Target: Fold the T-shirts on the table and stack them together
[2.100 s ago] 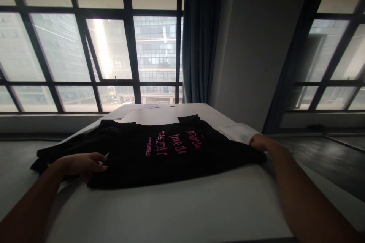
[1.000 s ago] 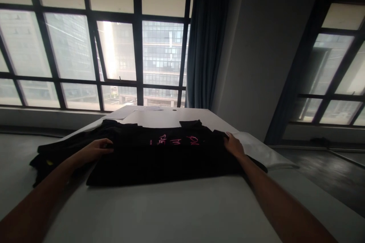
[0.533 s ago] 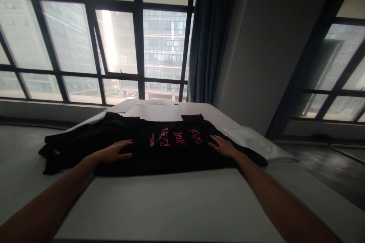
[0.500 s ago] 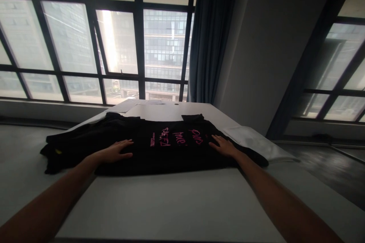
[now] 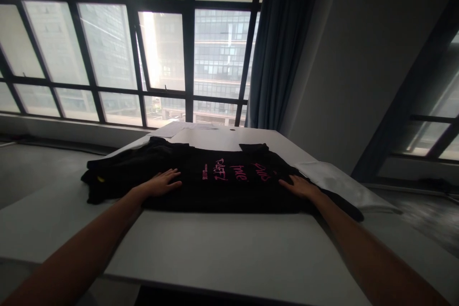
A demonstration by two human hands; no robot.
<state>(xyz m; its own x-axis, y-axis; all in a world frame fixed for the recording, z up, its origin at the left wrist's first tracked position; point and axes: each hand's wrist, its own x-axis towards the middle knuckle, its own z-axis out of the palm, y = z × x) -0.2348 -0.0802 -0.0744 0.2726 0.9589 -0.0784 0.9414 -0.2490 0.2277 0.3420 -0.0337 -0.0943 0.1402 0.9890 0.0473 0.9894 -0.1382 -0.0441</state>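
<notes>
A black T-shirt [image 5: 215, 189] with pink lettering lies spread on a white table [image 5: 222, 253]. My left hand [image 5: 163, 182] rests flat on the shirt's left part, fingers apart, holding nothing. My right hand [image 5: 299, 186] lies flat on the shirt's right part, fingers spread. Both arms reach in from the near edge. The shirt's left sleeve trails off to the left, with a small yellow tag [image 5: 101, 179] showing there.
A white folded cloth or sheet [image 5: 340, 186] lies to the right of the shirt. Papers [image 5: 179, 128] lie at the table's far end. Large windows [image 5: 143, 48] and a dark curtain [image 5: 279, 48] stand behind the table.
Both hands went from gripping the shirt's left and right edges to lying flat on top of it. In the last half second the view swung left and the hands stayed flat.
</notes>
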